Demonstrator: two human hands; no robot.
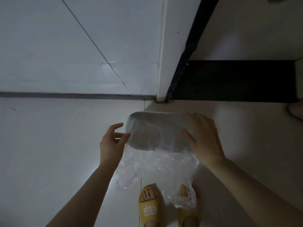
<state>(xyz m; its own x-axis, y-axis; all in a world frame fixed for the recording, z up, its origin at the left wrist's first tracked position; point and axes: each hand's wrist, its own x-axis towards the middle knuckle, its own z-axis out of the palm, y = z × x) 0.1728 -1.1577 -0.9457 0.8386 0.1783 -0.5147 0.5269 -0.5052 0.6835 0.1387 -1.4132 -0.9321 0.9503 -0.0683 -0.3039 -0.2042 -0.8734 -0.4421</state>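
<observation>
A small bin (147,136) with a dark inside stands on the pale floor in front of me. A clear plastic bag (155,167) is stretched over its opening and hangs down the near side towards my feet. My left hand (113,141) pinches the bag's edge at the bin's left rim between thumb and fingers. My right hand (205,138) lies with straight fingers against the bag at the bin's right rim.
A white tiled wall (65,46) rises behind the bin, with a white door frame (162,63) and a dark threshold strip (229,81) to the right. My feet in yellow slippers (149,207) stand just below the bag. A pale object (296,110) sits at the right edge.
</observation>
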